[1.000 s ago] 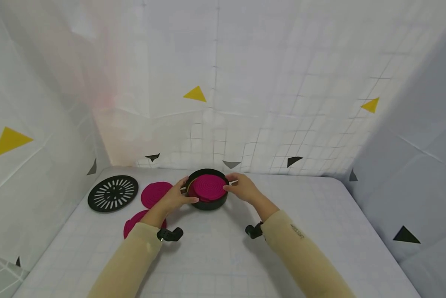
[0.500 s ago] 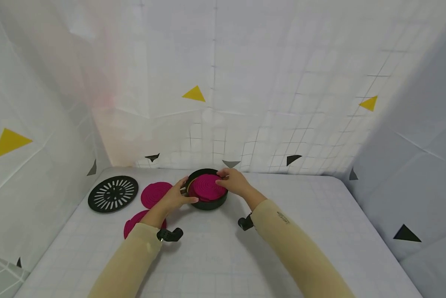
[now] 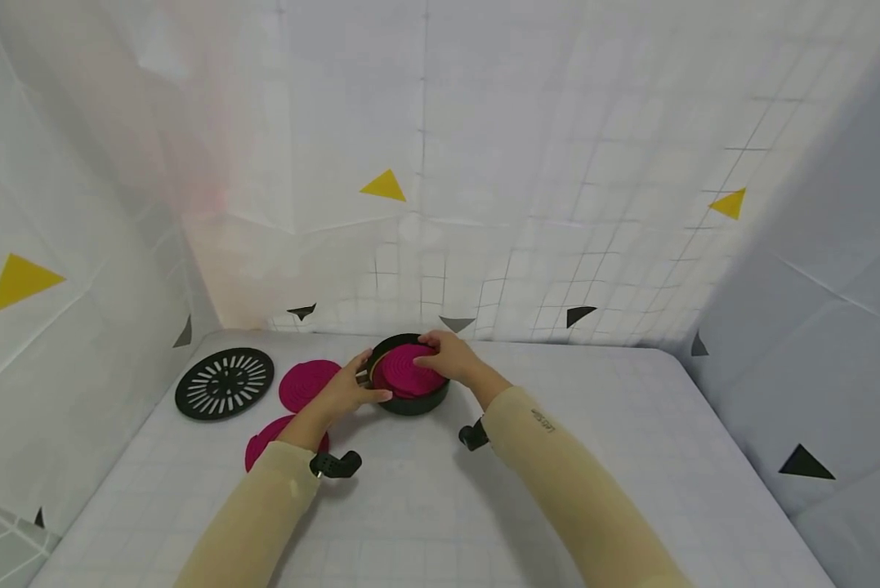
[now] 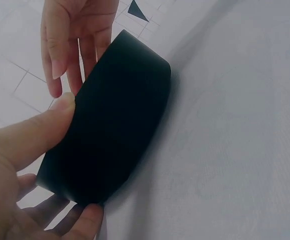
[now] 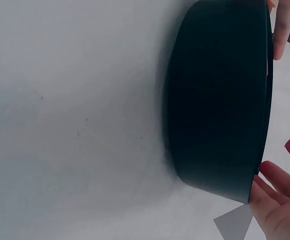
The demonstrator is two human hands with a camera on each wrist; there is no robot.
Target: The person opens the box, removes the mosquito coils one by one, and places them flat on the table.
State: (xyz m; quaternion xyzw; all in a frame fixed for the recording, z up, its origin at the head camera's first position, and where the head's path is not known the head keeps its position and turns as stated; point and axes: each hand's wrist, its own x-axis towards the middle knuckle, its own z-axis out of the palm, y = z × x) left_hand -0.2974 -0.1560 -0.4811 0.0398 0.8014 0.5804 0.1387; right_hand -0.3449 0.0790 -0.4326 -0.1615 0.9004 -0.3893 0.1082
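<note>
A low round black container (image 3: 413, 406) stands toward the back of the table with magenta ridged discs (image 3: 410, 373) inside, the top one showing concentric rings. My left hand (image 3: 342, 390) grips the container's left side. In the left wrist view, its thumb (image 4: 60, 112) presses at the rim while the fingers reach under and around the wall. My right hand (image 3: 454, 358) is over the right part of the rim, thumb above the top disc and fingers toward the back edge. Seen from the right wrist, those fingers (image 5: 282, 182) look loosely extended, right at the rim.
Left of the container lie two magenta discs, one (image 3: 309, 384) farther back and one (image 3: 265, 438) partly hidden by my left forearm. A black slotted round plate (image 3: 225, 384) rests at the table's far left. White sheet walls (image 3: 484, 269) rise behind and beside the table.
My right hand has moved left from the container's outer right side to over its rim and the top disc. The left hand and the container have stayed in place.
</note>
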